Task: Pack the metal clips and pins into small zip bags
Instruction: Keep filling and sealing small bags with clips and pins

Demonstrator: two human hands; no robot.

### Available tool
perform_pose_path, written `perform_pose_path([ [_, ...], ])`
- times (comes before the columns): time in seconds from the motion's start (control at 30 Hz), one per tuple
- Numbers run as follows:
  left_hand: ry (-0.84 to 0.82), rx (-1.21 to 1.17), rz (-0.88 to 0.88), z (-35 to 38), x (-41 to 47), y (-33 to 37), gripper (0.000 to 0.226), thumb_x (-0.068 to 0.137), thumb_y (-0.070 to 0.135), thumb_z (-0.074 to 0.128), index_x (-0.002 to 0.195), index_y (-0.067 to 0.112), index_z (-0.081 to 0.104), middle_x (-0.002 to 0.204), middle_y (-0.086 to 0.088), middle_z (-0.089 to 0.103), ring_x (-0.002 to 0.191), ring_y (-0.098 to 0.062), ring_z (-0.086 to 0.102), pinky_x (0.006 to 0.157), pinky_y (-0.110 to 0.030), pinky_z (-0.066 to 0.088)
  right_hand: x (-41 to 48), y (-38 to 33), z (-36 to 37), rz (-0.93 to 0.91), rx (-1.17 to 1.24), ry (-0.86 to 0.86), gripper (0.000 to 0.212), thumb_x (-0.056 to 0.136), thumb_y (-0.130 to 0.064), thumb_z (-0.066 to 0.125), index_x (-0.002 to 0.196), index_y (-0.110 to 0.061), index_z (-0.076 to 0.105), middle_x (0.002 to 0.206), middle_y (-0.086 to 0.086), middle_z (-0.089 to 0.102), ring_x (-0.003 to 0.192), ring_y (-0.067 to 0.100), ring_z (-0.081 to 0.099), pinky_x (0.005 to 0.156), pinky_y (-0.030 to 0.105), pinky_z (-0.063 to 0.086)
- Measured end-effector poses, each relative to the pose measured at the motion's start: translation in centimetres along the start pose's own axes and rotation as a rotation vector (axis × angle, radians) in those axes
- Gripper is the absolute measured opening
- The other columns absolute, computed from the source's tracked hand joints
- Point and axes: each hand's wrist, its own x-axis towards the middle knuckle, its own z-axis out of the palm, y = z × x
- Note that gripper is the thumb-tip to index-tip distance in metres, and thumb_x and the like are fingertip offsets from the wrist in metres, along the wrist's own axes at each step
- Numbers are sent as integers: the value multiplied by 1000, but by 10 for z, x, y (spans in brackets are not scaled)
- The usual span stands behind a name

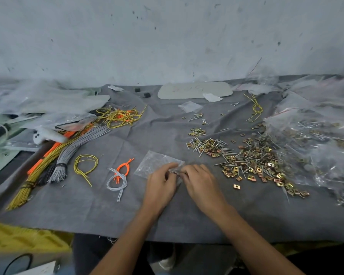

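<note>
Hands together: left hand and right hand pinch the small clear plastic zip bag at its mouth, probably for filling.

1. A grey cloth is spread as the working surface.
2. At centre, a small zip bag is laid on it.
3. At right, clips and pins are heaped.
4. At left, cord bundles are laid.

- We're looking from head height, forward and down across the grey cloth-covered table.
- We're in close: forearms at the bottom edge, left hand and right hand together mid-frame at the small clear plastic zip bag.
- The scuffed pale wall fills the top.
</note>
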Motion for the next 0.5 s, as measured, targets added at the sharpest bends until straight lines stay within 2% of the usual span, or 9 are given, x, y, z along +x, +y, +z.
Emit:
perform_pose_path([
  [0.1, -12, -8, -3, 0, 0, 0, 47, 79, 28, 47, 118, 21, 72, 87, 12, 71, 81, 10, 62, 73, -6, 44, 0, -1, 0, -9, -11, -7, 7, 97, -20, 61, 95, -14, 65, 87, 2, 66, 85, 24, 56, 71, 38, 47],
  [0.17, -11, -17, -5, 0, 0, 0, 46, 79, 28, 47, 118, 21, 72, 86, 11, 71, 80, 12, 61, 74, -7, 44, -1, -1, -1, -19, 5, -15, 4, 95, -17, 63, 97, -14, 65, 87, 1, 67, 85, 24, 57, 71, 38, 48],
  [0.3, 2, -9, -1, 1, 1, -4, 39, 85, 23, 52, 118, 21, 72, 87, 9, 73, 79, 11, 62, 73, -7, 44, -1, 0, -3, -29, 27, -55, 21, 92, -12, 62, 112, -15, 67, 95, 1, 70, 91, 23, 58, 75, 38, 51],
  [0.43, 3, -20, -25, 1, 0, -4, 44, 82, 27, 48, 119, 22, 72, 83, 6, 74, 79, 0, 66, 80, -23, 53, -1, -1, -6, -95, -5, -101, 38, 87, -10, 58, 123, -20, 64, 98, 1, 72, 94, 24, 60, 77, 38, 50],
  [0.5, 4, -30, -36, 1, 0, -4, 47, 80, 30, 46, 119, 22, 72, 87, 6, 75, 84, -3, 68, 85, -32, 55, -1, -2, -6, -113, -13, -111, 39, 88, -11, 55, 125, -21, 59, 95, 2, 71, 94, 25, 59, 76, 35, 45],
])
